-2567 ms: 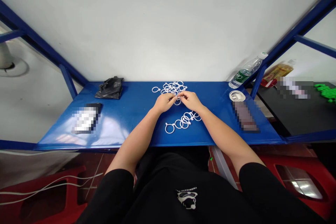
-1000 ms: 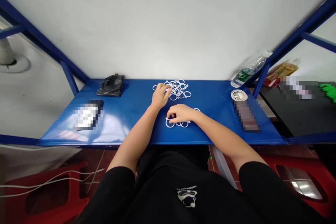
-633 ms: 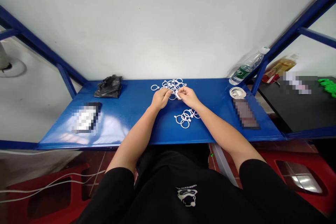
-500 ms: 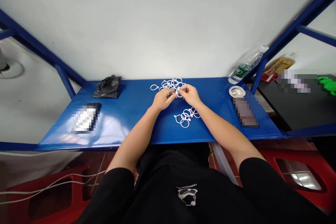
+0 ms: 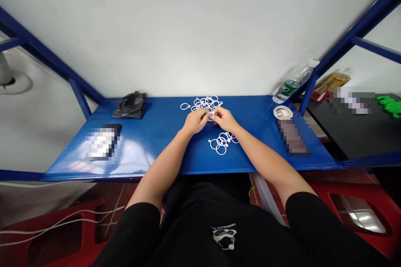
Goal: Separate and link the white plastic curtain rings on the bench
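Observation:
My left hand [image 5: 195, 120] and my right hand [image 5: 224, 119] meet over the middle of the blue table [image 5: 156, 142], fingertips pinched together on a small white plastic ring [image 5: 211, 115]. Just behind the hands lies a loose pile of white rings [image 5: 205, 102]. Nearer to me, beside my right wrist, sits a linked cluster of white rings [image 5: 222, 142]. Both hands have curled fingers.
A crumpled black bag [image 5: 130, 104] lies at the back left, a dark flat object [image 5: 102, 146] at the front left. At the right stand a water bottle [image 5: 292, 82], a white coiled roll [image 5: 282, 112] and a blurred long item [image 5: 293, 137]. Blue frame bars rise on both sides.
A second ago my left hand was in the pile and my right hand on the linked cluster. Both hands have since come together on one ring; the cluster now lies bunched to the right.

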`<state>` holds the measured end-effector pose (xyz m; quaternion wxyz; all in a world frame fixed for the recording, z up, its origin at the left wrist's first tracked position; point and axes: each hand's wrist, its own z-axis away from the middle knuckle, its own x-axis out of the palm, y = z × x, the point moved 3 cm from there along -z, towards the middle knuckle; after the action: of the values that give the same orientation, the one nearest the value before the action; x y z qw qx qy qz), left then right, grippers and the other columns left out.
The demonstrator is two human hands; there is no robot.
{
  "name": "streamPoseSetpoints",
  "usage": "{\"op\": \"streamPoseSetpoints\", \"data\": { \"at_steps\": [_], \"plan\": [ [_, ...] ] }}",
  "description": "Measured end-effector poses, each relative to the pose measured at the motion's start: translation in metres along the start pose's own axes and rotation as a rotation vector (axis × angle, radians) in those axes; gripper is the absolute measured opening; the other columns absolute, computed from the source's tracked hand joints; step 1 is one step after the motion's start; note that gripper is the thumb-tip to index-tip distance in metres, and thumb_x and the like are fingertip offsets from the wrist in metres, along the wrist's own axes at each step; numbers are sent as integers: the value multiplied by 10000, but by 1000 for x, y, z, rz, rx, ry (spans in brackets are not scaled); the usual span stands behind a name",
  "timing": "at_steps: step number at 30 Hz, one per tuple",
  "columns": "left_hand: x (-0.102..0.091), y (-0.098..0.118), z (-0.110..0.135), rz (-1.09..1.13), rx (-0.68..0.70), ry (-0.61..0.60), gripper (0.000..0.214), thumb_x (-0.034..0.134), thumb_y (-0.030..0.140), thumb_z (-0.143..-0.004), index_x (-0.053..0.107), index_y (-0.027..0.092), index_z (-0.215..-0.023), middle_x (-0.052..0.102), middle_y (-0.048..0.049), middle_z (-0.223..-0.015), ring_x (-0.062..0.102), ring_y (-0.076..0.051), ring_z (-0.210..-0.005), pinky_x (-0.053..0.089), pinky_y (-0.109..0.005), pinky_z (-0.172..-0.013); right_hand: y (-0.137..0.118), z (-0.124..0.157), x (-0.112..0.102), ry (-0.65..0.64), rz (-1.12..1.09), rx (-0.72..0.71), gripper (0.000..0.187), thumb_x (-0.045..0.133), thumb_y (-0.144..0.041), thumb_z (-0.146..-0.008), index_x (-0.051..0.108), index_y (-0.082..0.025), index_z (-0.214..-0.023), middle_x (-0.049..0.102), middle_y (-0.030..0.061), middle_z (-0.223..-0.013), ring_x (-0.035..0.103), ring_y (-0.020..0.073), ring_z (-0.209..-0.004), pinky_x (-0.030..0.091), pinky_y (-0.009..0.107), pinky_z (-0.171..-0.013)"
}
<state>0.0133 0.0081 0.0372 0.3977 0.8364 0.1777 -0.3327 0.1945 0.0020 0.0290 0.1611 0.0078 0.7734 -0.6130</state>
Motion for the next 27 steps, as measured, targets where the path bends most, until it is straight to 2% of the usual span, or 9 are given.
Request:
{"op": "streamPoseSetpoints", "data": {
  "at_steps": [5, 8, 12, 16, 23, 27],
  "plan": [
    [2, 1, 0, -28, 8, -13, 253, 520, 316, -1055, 748, 210, -1021, 763, -55, -970, 692, -182, -895, 509, -290, -807, 4, 1, 2, -147, -41, 41, 320, 639, -519, -903, 565, -223, -808, 668, -3, -727, 643, 152, -612, 533, 286, -609],
    [2, 1, 0, -62, 17, -22, 251, 520, 291, -1048, 741, 210, -960, 748, -50, -925, 680, -175, -854, 495, -284, -773, 2, 1, 2, -123, -6, 26, 321, 581, -511, -948, 578, -220, -813, 677, 4, -738, 645, 151, -616, 532, 281, -609],
    [3, 1, 0, -103, 32, -44, 216, 543, 254, -1023, 735, 211, -932, 745, -48, -916, 674, -170, -826, 478, -278, -736, -1, 2, 1, -88, 21, 2, 240, 592, -458, -937, 594, -226, -876, 665, -15, -742, 636, 153, -609, 524, 280, -604],
    [3, 1, 0, -113, 45, -47, 205, 559, 241, -1011, 732, 210, -906, 750, -42, -911, 673, -164, -810, 469, -275, -721, -1, 2, 0, -91, 8, 12, 239, 578, -454, -932, 601, -224, -871, 660, -13, -738, 625, 156, -605, 519, 283, -602],
    [5, 1, 1, -94, 54, -48, 212, 575, 300, -1048, 757, 211, -985, 766, -50, -955, 696, -164, -855, 493, -271, -758, 0, 0, -3, -93, 36, 31, 152, 554, -330, -866, 585, -223, -762, 661, -8, -698, 625, 164, -586, 510, 283, -597],
    [6, 1, 2, -76, 101, -54, 237, 567, 324, -1069, 758, 212, -984, 764, -44, -951, 699, -161, -861, 499, -272, -774, -4, 1, -5, -110, 104, 21, 189, 500, -266, -833, 589, -215, -675, 635, -11, -628, 616, 161, -574, 490, 274, -597]
  ]
}}
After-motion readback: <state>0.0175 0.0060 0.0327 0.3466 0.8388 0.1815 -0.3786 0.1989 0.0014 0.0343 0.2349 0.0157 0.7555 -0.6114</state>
